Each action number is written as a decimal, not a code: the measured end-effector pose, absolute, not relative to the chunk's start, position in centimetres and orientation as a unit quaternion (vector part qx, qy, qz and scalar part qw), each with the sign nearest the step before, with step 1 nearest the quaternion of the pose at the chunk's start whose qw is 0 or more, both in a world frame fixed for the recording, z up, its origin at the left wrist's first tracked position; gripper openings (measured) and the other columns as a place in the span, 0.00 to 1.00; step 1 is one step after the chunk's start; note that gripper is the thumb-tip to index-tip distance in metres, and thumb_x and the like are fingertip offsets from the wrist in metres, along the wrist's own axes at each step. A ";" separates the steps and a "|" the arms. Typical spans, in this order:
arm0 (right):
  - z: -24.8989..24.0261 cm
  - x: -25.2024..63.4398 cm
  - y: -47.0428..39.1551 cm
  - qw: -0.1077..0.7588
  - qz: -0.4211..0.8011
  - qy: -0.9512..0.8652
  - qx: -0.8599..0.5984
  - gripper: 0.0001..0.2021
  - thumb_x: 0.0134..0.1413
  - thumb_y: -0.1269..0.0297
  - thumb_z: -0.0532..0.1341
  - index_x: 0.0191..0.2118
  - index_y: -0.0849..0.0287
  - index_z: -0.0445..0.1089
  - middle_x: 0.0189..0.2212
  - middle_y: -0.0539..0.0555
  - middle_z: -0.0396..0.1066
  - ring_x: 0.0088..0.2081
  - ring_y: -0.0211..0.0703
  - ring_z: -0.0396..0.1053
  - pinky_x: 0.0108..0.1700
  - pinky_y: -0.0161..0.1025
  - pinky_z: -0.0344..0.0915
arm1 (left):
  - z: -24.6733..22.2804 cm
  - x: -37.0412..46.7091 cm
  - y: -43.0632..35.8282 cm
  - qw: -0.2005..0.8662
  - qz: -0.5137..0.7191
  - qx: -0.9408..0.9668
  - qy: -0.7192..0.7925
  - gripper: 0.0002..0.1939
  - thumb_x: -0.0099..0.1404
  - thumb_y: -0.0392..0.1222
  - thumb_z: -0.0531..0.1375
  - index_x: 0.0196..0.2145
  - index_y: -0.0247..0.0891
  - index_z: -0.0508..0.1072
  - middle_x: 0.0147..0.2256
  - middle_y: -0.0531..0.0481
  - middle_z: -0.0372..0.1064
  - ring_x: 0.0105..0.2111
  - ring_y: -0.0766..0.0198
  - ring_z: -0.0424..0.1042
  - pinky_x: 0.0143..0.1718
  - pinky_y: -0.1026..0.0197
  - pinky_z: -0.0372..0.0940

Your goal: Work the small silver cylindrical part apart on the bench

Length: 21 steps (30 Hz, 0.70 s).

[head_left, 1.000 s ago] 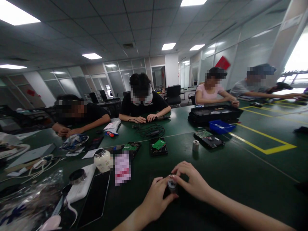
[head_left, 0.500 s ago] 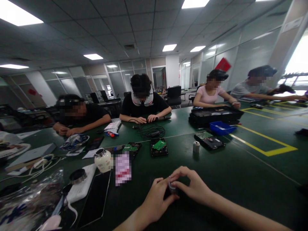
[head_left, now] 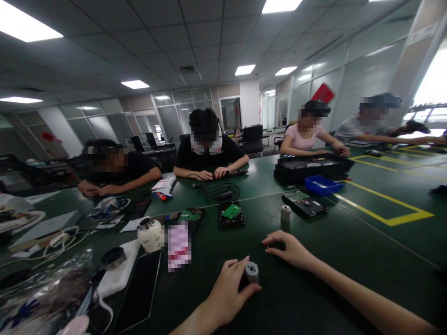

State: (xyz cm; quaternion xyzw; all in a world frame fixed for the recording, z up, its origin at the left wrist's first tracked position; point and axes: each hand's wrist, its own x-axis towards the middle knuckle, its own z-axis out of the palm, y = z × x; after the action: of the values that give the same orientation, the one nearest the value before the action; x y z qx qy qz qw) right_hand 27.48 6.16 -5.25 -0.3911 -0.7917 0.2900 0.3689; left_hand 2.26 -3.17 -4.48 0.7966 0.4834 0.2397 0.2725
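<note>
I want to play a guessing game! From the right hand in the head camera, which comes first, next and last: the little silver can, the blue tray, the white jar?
From the right hand:
1. Little silver can, just beyond the hand, slightly left.
2. Blue tray, farther back and to the right, beside the black case.
3. White jar, far off to the left, past the left hand.

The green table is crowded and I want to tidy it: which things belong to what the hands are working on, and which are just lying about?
In hand:
left hand, its grip around the small metal cylinder part
right hand, flat on the green table

Lying about:
silver canister
hard drive
green circuit board
blue tray
white jar
black tablet
</note>
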 end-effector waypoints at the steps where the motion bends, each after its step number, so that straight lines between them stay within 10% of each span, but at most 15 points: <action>1: -5.1 27.4 6.1 0.370 0.289 -0.790 -0.395 0.08 0.49 0.61 0.67 0.37 0.55 0.78 0.37 0.53 0.77 0.43 0.51 0.73 0.49 0.50 0.67 | -4.5 2.3 -3.1 0.272 0.239 0.797 0.483 0.31 0.64 0.50 0.63 0.61 0.41 0.61 0.58 0.45 0.64 0.58 0.48 0.59 0.60 0.43 0.55; 21: -1.6 21.9 -0.4 0.425 0.312 -0.784 -0.329 0.03 0.53 0.70 0.64 0.30 0.56 0.74 0.30 0.51 0.76 0.36 0.44 0.72 0.42 0.42 0.67 | -4.4 2.6 -3.2 0.234 0.272 0.821 0.445 0.24 0.63 0.41 0.64 0.56 0.44 0.65 0.55 0.47 0.68 0.55 0.50 0.64 0.58 0.46 0.57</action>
State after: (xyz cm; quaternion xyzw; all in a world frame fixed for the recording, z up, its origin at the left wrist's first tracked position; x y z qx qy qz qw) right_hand 21.89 -0.44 -1.58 -0.3290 -0.7838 0.3116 0.4245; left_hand 2.60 -3.23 -4.44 0.8208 0.4448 0.2716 0.2338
